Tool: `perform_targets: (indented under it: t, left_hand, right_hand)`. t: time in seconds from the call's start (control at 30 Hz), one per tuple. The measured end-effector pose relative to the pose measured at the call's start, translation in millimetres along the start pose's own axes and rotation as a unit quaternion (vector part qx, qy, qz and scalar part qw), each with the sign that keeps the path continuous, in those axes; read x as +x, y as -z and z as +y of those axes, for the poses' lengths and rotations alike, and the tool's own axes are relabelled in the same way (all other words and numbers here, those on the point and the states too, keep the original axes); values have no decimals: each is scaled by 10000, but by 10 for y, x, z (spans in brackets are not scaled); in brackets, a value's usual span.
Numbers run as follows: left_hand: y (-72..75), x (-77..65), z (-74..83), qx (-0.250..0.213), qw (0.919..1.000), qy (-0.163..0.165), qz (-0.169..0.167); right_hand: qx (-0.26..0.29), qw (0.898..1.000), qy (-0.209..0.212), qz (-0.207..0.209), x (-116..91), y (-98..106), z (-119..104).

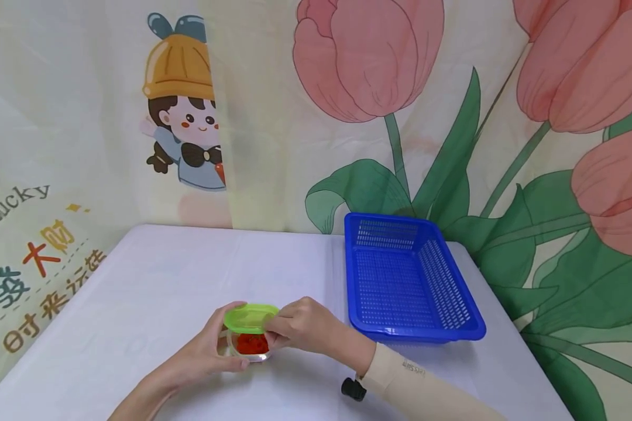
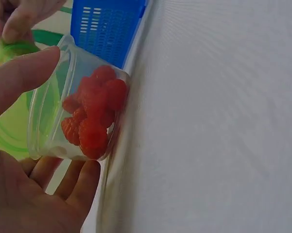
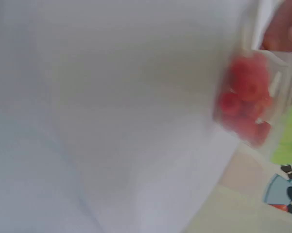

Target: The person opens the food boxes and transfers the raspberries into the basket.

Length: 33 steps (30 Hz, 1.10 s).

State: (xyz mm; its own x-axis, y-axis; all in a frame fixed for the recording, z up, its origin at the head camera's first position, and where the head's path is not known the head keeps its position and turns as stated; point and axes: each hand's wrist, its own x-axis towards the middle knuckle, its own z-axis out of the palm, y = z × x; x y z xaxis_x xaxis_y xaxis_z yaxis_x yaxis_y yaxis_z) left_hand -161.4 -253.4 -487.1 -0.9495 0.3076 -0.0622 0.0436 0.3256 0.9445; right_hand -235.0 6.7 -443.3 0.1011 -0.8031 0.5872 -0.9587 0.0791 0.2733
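Observation:
A clear plastic container holds several red raspberries, which also show through its wall in the right wrist view. My left hand holds the container from the left, thumb on one side and fingers on the other. Over its mouth is a bright green lid, tilted and lifted on at least one side in the left wrist view. With thumb and fingers, my right hand pinches the lid's right edge. The right wrist view is blurred.
A blue perforated plastic basket stands to the right on the white-covered table. A patterned cloth with tulips and a cartoon figure hangs behind the table. A small black device sits at my right wrist.

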Motion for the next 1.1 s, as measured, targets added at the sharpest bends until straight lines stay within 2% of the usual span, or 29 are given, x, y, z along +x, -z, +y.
perform_targets:
  t: [0.13, 0.23, 0.4, 0.6, 0.83, 1.1]
  left_hand:
    - [39, -17, 25, -49, 9997, 246, 19]
    - [37, -29, 4, -29, 9993, 353, 72]
    - [43, -13, 6, -27, 9994, 343, 109]
    - [37, 8, -9, -50, 9994, 292, 150]
    - [33, -2, 7, -63, 9990, 417, 174]
    - [32, 10, 11, 28, 9997, 173, 151]
  right_hand:
    - [201, 9993, -159, -266, 100, 88, 31]
    - [536, 9972, -490, -199, 76, 103, 43]
    - [1013, 9901, -969, 56, 23, 107, 78]
    - [1070, 9886, -1047, 136, 6, 146, 132]
    - [1398, 9809, -1347, 143, -6, 182, 147]
    - [1441, 9708, -1870, 423, -14, 193, 172]
